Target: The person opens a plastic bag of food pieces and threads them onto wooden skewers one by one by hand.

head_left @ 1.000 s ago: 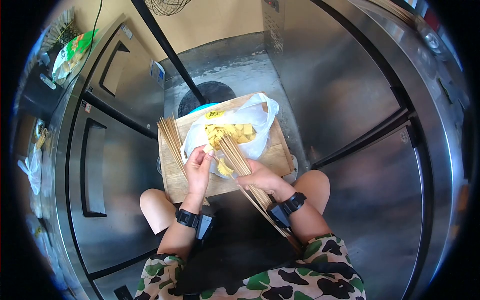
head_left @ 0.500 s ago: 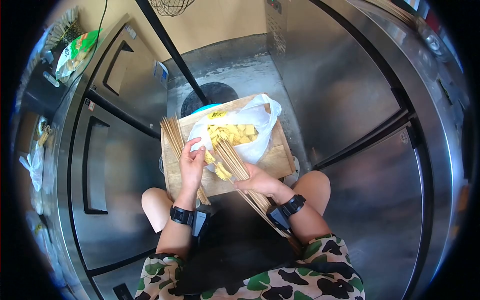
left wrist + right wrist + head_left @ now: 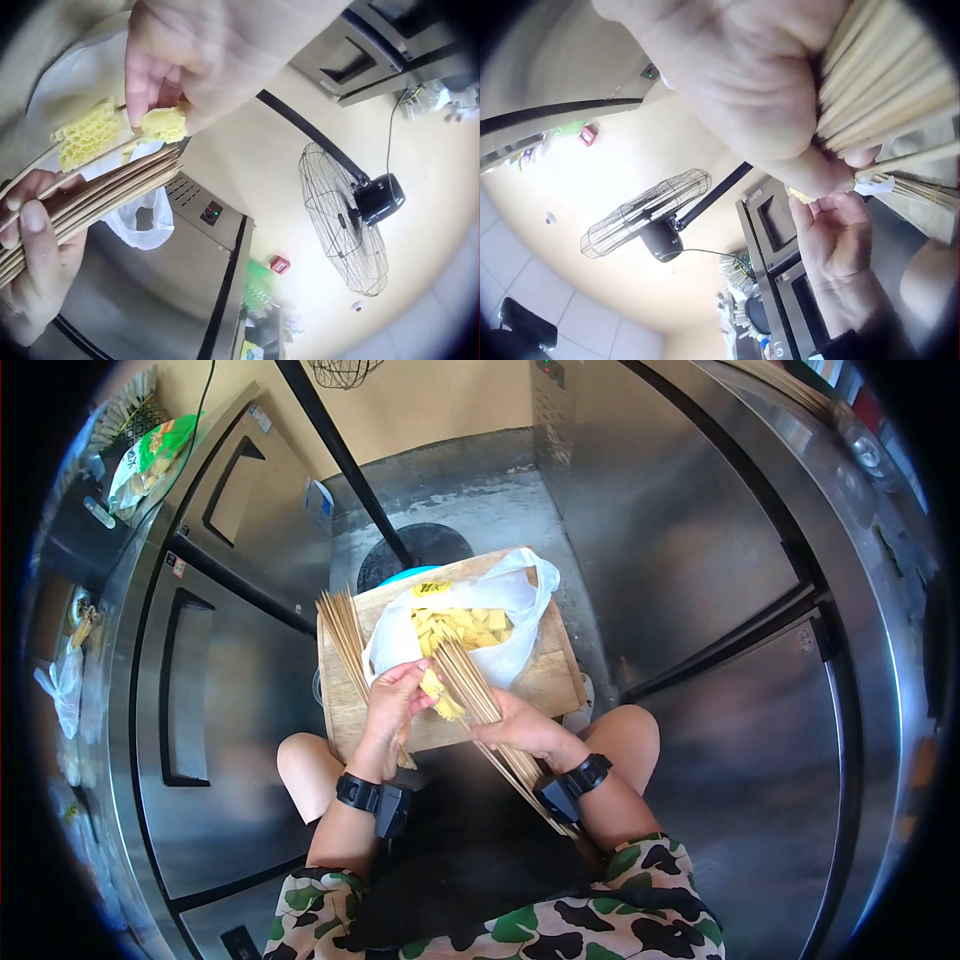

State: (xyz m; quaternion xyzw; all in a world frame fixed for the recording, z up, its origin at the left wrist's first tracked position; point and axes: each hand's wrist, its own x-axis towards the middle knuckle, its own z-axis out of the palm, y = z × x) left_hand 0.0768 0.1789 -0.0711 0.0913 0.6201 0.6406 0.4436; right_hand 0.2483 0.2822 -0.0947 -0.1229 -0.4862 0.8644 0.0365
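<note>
Left hand [image 3: 393, 702] pinches a yellow honeycomb-textured food piece [image 3: 166, 124], prob tripe or tofu skin, at the tip of one bamboo skewer [image 3: 90, 154], over the wooden board [image 3: 552, 678] on the person's lap. Right hand [image 3: 520, 725] is wrapped round a skewer bundle [image 3: 480, 700].

Handling, my guess: piece is soft, floppy, light, maybe slick, tears easily; best pinched flat near its middle, close to the skewer point. Skewers stiff but thin, sharp ends.

Head view shows the plastic bag [image 3: 520, 595] w/ more pieces and spare skewers [image 3: 342, 635] at the board's left edge. Left wrist view alone shows the texture and a second piece [image 3: 81, 139] already on the stick. Right wrist view: mostly knuckles and skewer ends.
</note>
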